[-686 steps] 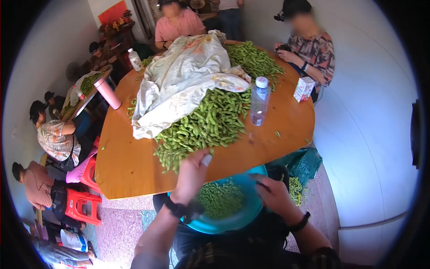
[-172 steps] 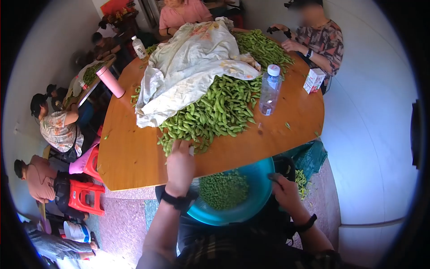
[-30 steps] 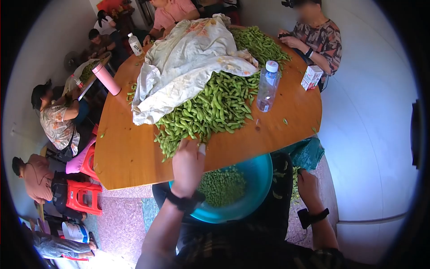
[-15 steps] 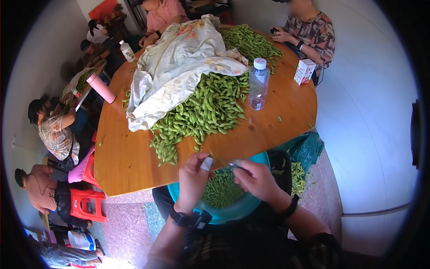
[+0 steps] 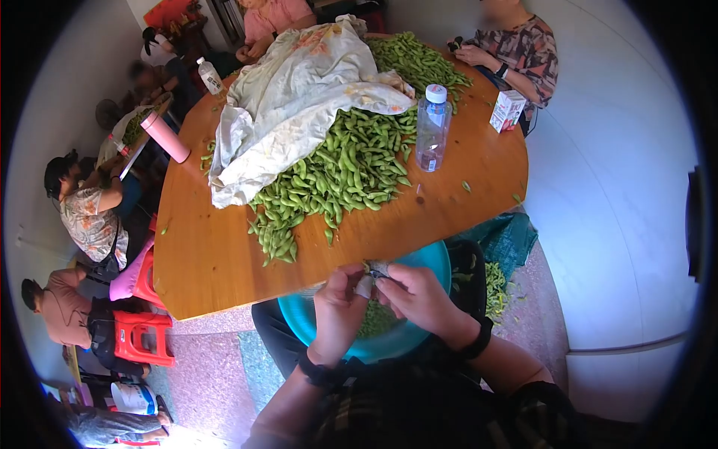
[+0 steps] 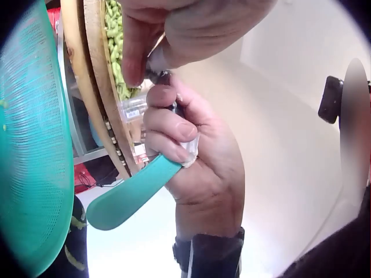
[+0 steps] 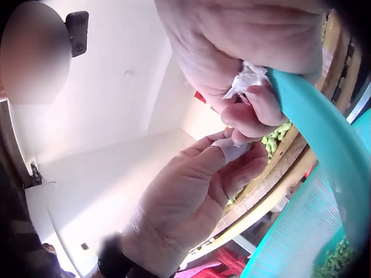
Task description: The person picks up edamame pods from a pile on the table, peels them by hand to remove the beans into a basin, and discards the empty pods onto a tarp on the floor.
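In the head view, my left hand (image 5: pixel 340 307) and right hand (image 5: pixel 426 303) meet at the fingertips over a teal basin (image 5: pixel 290 318) of shelled green beans. White wrapping covers the left thumb (image 7: pixel 232 149). The left fingers pinch a small edamame pod (image 5: pixel 366 266), mostly hidden. My right hand grips a tool with a flat teal handle (image 6: pixel 133 194) and a dark metal end (image 6: pixel 155 75); its exact kind is hidden. White padding (image 7: pixel 248 80) sits between the handle and the palm. A heap of edamame pods (image 5: pixel 329 179) lies on the table just beyond.
A pale cloth (image 5: pixel 284 112) covers part of the heap on the wooden table (image 5: pixel 224 262). A clear bottle (image 5: pixel 432 135), a small carton (image 5: pixel 507 111) and a pink flask (image 5: pixel 166 138) stand around it. Pods lie on the floor by a green sack (image 5: pixel 508 239). Several people sit around.
My left hand has moved back from the pods at the table edge to above the basin. My right hand has swung in from the far right, with the tool, to meet it.
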`<state>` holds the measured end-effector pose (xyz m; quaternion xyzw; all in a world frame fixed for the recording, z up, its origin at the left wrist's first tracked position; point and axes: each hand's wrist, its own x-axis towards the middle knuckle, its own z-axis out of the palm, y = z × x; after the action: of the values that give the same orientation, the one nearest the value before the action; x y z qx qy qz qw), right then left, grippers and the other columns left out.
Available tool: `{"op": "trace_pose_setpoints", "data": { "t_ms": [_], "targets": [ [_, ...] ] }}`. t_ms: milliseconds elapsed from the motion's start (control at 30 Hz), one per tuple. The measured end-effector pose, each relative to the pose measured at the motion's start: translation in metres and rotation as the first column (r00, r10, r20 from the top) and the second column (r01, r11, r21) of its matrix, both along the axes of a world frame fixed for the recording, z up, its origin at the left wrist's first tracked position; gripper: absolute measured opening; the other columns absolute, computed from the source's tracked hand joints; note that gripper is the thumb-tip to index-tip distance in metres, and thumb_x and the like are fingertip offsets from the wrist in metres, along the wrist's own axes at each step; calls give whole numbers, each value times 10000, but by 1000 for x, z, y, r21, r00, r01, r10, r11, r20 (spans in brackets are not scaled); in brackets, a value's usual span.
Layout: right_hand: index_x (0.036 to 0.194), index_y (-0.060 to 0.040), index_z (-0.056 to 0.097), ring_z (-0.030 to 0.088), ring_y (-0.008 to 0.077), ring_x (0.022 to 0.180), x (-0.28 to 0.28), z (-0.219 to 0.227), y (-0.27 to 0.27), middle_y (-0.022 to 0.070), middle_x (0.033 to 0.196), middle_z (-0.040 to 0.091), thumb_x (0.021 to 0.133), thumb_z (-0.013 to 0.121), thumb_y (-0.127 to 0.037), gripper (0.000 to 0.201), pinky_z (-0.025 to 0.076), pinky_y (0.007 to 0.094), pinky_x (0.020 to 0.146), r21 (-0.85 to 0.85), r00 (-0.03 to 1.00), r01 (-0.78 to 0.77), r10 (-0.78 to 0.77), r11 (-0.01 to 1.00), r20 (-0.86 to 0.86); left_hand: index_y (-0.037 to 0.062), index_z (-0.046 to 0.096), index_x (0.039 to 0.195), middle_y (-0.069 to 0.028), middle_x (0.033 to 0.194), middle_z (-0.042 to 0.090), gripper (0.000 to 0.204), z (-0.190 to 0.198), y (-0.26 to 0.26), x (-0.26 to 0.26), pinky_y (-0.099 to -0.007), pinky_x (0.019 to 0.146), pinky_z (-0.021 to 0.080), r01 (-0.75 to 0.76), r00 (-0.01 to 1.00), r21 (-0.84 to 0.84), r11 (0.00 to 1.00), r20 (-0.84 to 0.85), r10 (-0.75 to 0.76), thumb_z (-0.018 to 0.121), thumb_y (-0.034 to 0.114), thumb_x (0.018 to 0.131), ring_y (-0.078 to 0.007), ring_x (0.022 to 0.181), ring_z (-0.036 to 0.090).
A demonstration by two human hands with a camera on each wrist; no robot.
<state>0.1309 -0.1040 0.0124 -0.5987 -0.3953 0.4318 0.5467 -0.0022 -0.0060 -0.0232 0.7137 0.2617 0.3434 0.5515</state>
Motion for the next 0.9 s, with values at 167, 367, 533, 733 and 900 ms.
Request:
{"op": "trace_pose_setpoints", "data": {
  "t_ms": [167, 367, 533, 733, 900],
  "targets": [
    [889, 25, 571, 494, 93, 528, -4, -8, -5, 65, 630, 567, 955, 546, -75, 122, 414, 272, 501, 56, 991, 38, -45, 998, 128, -32, 572, 1076, -72, 962, 666, 169, 4, -8, 1, -239, 719, 523, -33, 999, 155, 987, -33, 39, 614, -42, 912, -80, 837, 627],
    [966, 38, 585, 516, 104, 593, -12, -18, -4, 95, 708, 596, 939, 555, -42, 89, 437, 275, 547, 246, 969, 129, -174, 961, 173, -12, 589, 999, -33, 836, 638, 90, -3, -15, 1, -220, 659, 503, -107, 993, 211, 972, -23, 114, 610, -33, 914, -67, 773, 619],
    [1031, -9, 594, 476, 32, 609, -7, -25, -8, -9, 721, 554, 972, 542, -103, 122, 368, 206, 504, 94, 992, 91, -82, 991, -95, -18, 589, 1012, -74, 871, 664, 85, -1, -17, -1, -246, 674, 517, 1, 992, -191, 982, 124, 23, 589, -16, 927, -124, 714, 641],
    [982, -15, 586, 441, 37, 515, 8, -21, -12, -5, 696, 545, 969, 554, -115, 106, 329, 200, 449, -53, 891, -7, -18, 999, -453, -6, 600, 1057, -117, 917, 678, 147, -4, -3, -7, -290, 716, 536, 191, 974, -649, 736, 218, -60, 508, 15, 944, -174, 747, 654],
    [973, -15, 584, 426, 37, 492, 9, -20, -13, -3, 690, 543, 976, 542, -126, 119, 316, 199, 439, -47, 914, -44, 21, 998, -406, -12, 600, 1126, -111, 960, 660, 211, -2, -2, -12, -284, 693, 518, 268, 957, -722, 638, 277, -88, 509, 35, 942, -167, 761, 628]
  ]
}}
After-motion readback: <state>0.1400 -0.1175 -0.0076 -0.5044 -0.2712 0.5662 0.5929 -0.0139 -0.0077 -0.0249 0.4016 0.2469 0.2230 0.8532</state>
